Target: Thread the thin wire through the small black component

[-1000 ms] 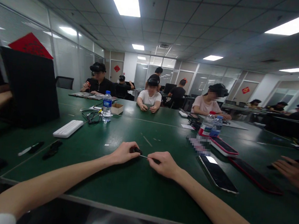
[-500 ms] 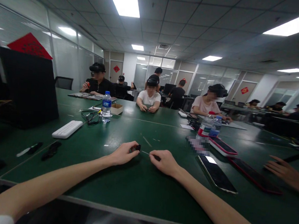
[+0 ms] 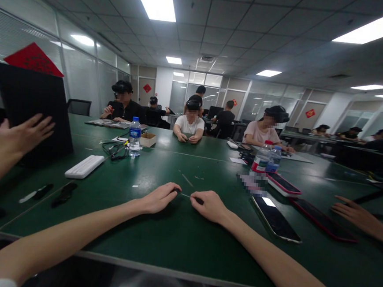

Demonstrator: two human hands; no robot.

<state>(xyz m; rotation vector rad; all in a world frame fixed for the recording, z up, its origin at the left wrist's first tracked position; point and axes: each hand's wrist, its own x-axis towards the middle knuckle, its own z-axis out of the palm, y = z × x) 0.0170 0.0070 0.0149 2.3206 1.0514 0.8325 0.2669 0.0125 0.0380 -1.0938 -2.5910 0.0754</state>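
My left hand (image 3: pixel 161 197) is closed at the fingertips around a small black piece (image 3: pixel 177 190), mostly hidden by the fingers. Opposite it, my right hand (image 3: pixel 210 205) grips what looks like a small screwdriver (image 3: pixel 184 195). Its thin pale shaft points left at the black piece, and a dark part shows within the curled fingers. Whether the shaft's tip touches the piece I cannot tell. Both hands rest low over the green table (image 3: pixel 170 239).
To my right lie a phone (image 3: pixel 276 218), a red-edged phone (image 3: pixel 324 220) and another person's hand (image 3: pixel 361 218). Bottles (image 3: pixel 261 158) stand behind. At left are a white power bank (image 3: pixel 84 167), a water bottle (image 3: pixel 134 137) and a black box (image 3: pixel 42 101) with another person's hand (image 3: pixel 22 137) by it.
My left hand has turned a little, so less of the black piece shows. Another person's hand has come up in front of the black box at left. The view has shifted slightly.
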